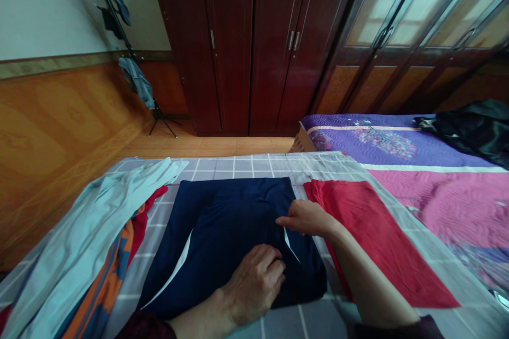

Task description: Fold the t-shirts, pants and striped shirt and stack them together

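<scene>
A navy blue garment point(234, 222) with thin white stripes lies folded, nearly square, on the grey checked bed cover point(246, 165). My left hand point(256, 278) rests on its lower middle, fingers curled; whether it pinches any cloth is hidden. Near the upper right part of the garment, my right hand point(304, 217) touches the cloth beside a white stripe, its fingers bent together over the fabric. Just to the right lies a folded red garment point(382, 243).
Light blue clothing point(95, 212) and an orange patterned piece point(103, 286) are heaped at left. A purple and pink bed point(457, 201) with a black item point(477, 130) adjoins at right. Behind stand a dark red wardrobe point(234, 79) and a clothes stand point(119, 26).
</scene>
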A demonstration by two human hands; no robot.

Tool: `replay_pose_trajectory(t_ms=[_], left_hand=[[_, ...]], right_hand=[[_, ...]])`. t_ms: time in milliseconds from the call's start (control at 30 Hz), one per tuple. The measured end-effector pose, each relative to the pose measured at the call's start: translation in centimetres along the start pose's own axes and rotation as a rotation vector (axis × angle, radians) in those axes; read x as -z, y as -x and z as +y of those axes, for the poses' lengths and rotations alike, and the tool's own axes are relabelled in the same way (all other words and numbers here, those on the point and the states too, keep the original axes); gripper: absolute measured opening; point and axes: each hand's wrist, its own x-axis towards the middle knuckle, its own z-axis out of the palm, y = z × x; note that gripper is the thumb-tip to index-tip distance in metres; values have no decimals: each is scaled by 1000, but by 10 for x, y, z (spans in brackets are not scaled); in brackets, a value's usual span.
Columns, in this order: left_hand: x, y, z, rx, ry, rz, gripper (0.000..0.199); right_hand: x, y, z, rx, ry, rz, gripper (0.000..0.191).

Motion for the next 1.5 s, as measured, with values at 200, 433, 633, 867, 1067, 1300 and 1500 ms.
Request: replay_pose_trajectory(t_ms=[200,433,633,867,1067,1300,1500], left_hand=[[2,-1,1,-8,-42,-36,18],[2,1,-1,16,-112,-68,39],[4,-2,-1,-2,-132,-116,36],[12,-8,-5,-48,-92,-119,38],[67,-10,-25,90,-111,-255,17],[130,10,-97,584,-119,117,20],[103,21,-140,705,8,158,35]], right_hand=[[-24,19,-9,-27,-34,-56,19],[-35,26,2,-96,-39,41,15],[-45,38,-26,143,-106,332,35],[-88,30,-25,382,-384,302,50],[-78,21,-48,347,-362,448,47],[-78,20,-119,495,-165,287,56],[-105,11,-126,567,-78,201,67]])
